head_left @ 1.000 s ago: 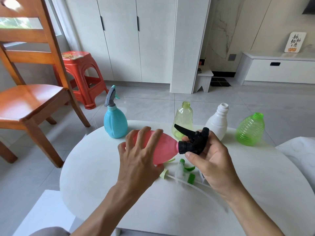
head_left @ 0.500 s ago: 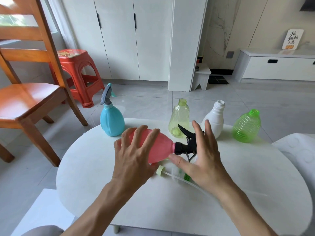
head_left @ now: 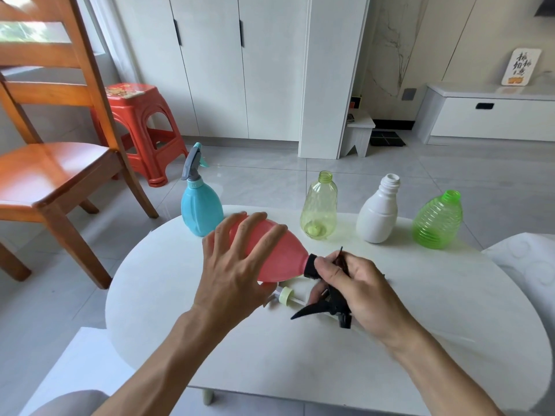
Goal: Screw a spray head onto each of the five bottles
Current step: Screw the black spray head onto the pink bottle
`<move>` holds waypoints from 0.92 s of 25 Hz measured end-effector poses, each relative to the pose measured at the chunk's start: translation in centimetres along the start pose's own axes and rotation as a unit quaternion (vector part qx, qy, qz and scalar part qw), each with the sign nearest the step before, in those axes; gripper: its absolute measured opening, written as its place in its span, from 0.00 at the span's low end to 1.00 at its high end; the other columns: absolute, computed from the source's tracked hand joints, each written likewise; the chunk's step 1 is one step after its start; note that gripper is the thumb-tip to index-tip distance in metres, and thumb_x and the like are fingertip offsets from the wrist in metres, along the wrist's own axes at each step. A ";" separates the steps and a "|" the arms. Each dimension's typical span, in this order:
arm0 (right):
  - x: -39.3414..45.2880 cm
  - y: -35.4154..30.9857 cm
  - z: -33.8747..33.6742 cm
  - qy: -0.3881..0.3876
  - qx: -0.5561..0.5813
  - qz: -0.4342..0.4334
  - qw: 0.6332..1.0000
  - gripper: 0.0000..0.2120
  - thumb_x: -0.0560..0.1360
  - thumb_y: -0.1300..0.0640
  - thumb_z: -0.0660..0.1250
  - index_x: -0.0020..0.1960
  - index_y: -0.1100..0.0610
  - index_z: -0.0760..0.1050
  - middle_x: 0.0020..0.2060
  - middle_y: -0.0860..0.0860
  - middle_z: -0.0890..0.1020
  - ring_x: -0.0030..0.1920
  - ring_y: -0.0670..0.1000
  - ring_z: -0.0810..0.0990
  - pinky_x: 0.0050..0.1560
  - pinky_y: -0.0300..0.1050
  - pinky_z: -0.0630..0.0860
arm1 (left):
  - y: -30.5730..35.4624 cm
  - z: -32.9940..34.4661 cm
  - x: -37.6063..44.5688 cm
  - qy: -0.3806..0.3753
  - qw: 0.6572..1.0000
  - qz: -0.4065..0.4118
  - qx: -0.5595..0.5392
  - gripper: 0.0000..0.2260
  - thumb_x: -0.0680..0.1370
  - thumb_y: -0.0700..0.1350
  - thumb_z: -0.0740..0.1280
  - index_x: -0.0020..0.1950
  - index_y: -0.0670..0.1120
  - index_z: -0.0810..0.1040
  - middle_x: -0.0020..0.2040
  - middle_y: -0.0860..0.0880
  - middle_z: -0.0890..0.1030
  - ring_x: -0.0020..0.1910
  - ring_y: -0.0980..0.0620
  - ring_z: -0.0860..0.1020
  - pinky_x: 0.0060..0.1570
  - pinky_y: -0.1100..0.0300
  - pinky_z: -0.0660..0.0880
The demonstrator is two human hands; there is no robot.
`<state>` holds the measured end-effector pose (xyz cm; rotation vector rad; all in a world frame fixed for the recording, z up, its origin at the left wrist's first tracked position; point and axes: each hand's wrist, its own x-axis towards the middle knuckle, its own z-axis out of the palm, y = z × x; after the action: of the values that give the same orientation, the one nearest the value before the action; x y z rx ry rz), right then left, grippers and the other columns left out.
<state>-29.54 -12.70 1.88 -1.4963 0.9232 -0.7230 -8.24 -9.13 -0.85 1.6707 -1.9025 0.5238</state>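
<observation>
A pink bottle (head_left: 280,256) lies on its side above the white round table (head_left: 450,340), neck pointing right. My left hand (head_left: 240,265) grips its body. A black spray head (head_left: 326,306) sits on the neck, trigger pointing down-left, and my right hand (head_left: 357,286) is closed around it. At the back stand a blue bottle (head_left: 200,210) with a grey spray head fitted, then a yellow-green bottle (head_left: 319,207), a white bottle (head_left: 379,216) and a ribbed green bottle (head_left: 437,220), all three with open necks.
A loose spray head with a pale green collar (head_left: 285,295) and tube lies on the table under the pink bottle. A wooden chair (head_left: 45,166) and a red plastic stool (head_left: 141,121) stand to the left, off the table.
My right hand went from open beside the spray head to closed around it, and the head has turned so its trigger now points down instead of up.
</observation>
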 end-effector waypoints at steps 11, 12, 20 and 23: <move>0.8 0.3 0.1 0.192 -0.008 -0.175 0.966 0.09 0.78 0.50 0.61 0.45 0.52 0.77 0.32 0.53 0.75 0.34 0.55 0.72 0.36 0.49 0.69 | 0.5 -0.1 0.1 -0.026 0.995 -0.059 -0.074 0.41 0.59 0.51 0.81 0.70 0.55 0.70 0.68 0.48 0.74 0.64 0.40 0.70 0.53 0.43 0.73; 0.7 0.4 -0.4 0.178 -0.058 -0.193 0.963 0.09 0.79 0.51 0.60 0.48 0.50 0.79 0.32 0.55 0.76 0.34 0.58 0.73 0.35 0.49 0.70 | 0.5 -0.1 0.2 -0.031 0.995 -0.066 -0.074 0.41 0.59 0.52 0.81 0.70 0.55 0.70 0.68 0.49 0.73 0.64 0.40 0.70 0.53 0.43 0.73; -0.1 0.4 -2.2 0.049 -0.283 -0.178 0.941 0.16 0.74 0.38 0.63 0.37 0.48 0.80 0.26 0.38 0.80 0.25 0.40 0.76 0.31 0.33 0.69 | 0.3 0.2 -0.1 -0.036 0.995 -0.063 -0.071 0.41 0.59 0.51 0.82 0.70 0.55 0.70 0.67 0.47 0.74 0.64 0.40 0.69 0.52 0.44 0.72; 0.0 -0.1 -0.8 0.000 0.030 0.098 0.995 0.35 0.77 0.33 0.57 0.34 0.63 0.81 0.23 0.58 0.81 0.22 0.52 0.74 0.27 0.43 0.68 | 0.4 0.3 -0.2 -0.028 0.998 -0.055 -0.033 0.42 0.59 0.53 0.82 0.70 0.54 0.70 0.67 0.46 0.74 0.65 0.39 0.69 0.53 0.44 0.71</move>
<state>-30.18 -13.12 2.06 -1.3319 1.0243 -0.6008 -8.66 -9.10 -1.13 1.7522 -1.8331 0.3707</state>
